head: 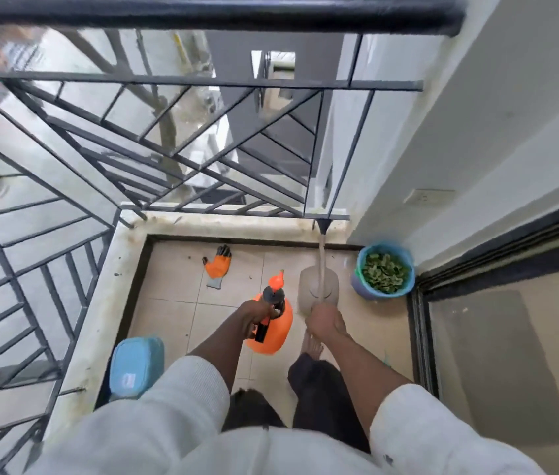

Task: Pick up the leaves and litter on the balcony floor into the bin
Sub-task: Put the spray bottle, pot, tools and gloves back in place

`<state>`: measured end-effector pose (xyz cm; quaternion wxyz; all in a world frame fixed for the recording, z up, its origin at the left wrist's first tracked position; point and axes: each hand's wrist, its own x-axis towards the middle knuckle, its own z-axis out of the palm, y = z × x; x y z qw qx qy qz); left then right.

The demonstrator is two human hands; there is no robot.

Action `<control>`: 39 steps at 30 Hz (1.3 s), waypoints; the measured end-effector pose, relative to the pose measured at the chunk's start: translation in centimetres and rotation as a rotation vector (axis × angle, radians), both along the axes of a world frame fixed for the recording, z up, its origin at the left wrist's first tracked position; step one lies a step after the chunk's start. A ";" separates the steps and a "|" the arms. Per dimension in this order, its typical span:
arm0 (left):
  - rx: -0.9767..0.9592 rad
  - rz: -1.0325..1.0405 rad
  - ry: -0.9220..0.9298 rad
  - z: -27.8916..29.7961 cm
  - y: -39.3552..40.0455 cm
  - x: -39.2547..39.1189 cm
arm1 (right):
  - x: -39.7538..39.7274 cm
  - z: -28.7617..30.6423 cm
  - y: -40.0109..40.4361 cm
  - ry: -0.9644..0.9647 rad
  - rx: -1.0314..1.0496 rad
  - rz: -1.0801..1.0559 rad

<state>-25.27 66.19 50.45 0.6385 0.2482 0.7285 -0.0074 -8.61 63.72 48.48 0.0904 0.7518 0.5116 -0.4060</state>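
Balcony floor (175, 303), left hand (254, 315) gripping sprayer (273, 329), bin (382, 270) leaf-filled

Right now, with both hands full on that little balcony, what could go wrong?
1. The left hand grips the orange sprayer while the right hand holds the dustpan handle, so no hand is free for leftover bits.
2. The bin looks nearly full of leaves; more may spill.
3. The orange glove lies on the tiles near a bare foot, which could catch on it.
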 end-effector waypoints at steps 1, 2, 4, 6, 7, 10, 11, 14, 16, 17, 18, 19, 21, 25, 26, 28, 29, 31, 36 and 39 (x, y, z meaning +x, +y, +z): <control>0.019 0.056 0.007 -1.0 1.3 0.5 | 0.5 -0.6 1.7 -0.003 -0.009 0.020; 0.044 0.088 0.014 -2.1 2.4 0.9 | 1.0 -1.1 3.1 0.000 -0.017 0.034; 0.080 0.152 0.048 -5.4 4.9 1.7 | 1.9 -2.9 6.4 0.006 -0.036 0.037; 0.123 0.142 0.116 -9.5 7.3 2.2 | 2.6 -5.8 9.3 0.025 -0.041 0.025; 0.154 0.105 0.152 -11.3 8.1 2.4 | 2.8 -7.0 10.4 0.040 -0.038 0.022; 0.205 0.042 0.200 -18.2 11.6 3.2 | 3.1 -13.5 14.8 0.053 -0.050 0.043; 0.211 0.044 0.208 -20.0 12.5 3.3 | 3.2 -15.1 15.9 0.052 -0.042 0.048; 0.211 0.071 0.213 -26.7 15.1 3.5 | 3.3 -20.0 18.9 0.050 -0.007 0.039; 0.202 0.105 0.215 -31.7 16.4 3.6 | 3.6 -23.8 20.5 0.045 -0.001 0.041; 0.194 0.126 0.209 -33.9 16.8 3.5 | 3.8 -25.3 21.2 0.043 0.002 0.039; 0.188 0.135 0.201 -36.2 17.3 3.6 | 3.9 -27.4 21.8 0.038 0.004 0.040; 0.187 0.140 0.199 -37.7 17.8 3.8 | 4.1 -28.9 22.3 0.038 0.013 0.034; 0.209 0.144 0.194 -39.5 18.5 4.1 | 4.4 -31.7 23.0 0.043 0.020 0.032; 0.258 0.175 0.151 -42.0 19.3 4.7 | 4.4 -35.0 23.8 0.047 0.009 0.014; 0.265 0.176 0.143 -42.6 19.4 4.8 | 4.4 -35.5 24.0 0.049 0.005 0.006; 0.269 0.167 0.120 -43.5 19.7 5.1 | 4.4 -36.3 24.2 0.049 -0.001 0.008; 0.266 0.158 0.112 -43.9 19.8 5.2 | 4.5 -36.6 24.2 0.044 -0.003 0.012; 0.255 0.157 0.102 -44.4 19.6 5.5 | 4.4 -36.9 24.1 0.040 -0.025 0.014; 0.207 0.108 0.129 -43.8 19.5 5.4 | 3.5 -36.9 23.7 0.054 -0.060 0.030; 0.183 0.003 0.192 -43.2 20.0 5.4 | 3.1 -36.2 23.6 0.079 -0.074 0.028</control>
